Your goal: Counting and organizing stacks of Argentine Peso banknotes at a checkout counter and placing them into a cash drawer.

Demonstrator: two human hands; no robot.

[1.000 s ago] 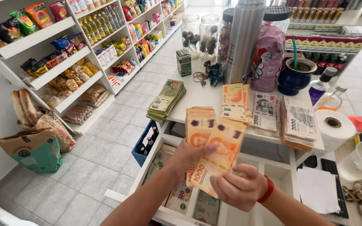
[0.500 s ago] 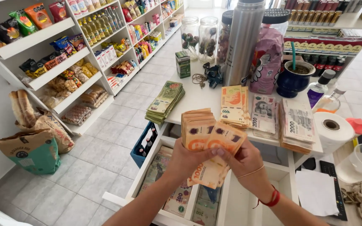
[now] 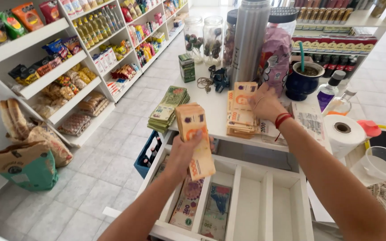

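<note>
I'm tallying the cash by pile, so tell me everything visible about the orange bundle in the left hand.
The thick bundle of orange paper banknotes is a squared stack held roughly upright and tilted, its lower end fanned out slightly. The left hand clasps it from below, fingers wrapped round the lower half. It hangs above the open white wooden cash drawer, in front of the counter edge, touching nothing else.

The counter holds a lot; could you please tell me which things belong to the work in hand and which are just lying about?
In hand:
left hand with orange banknote wad
right hand on orange banknote stack
green banknote stack
open cash drawer

Lying about:
steel flask
glass jars
paper roll
blue cup
</note>
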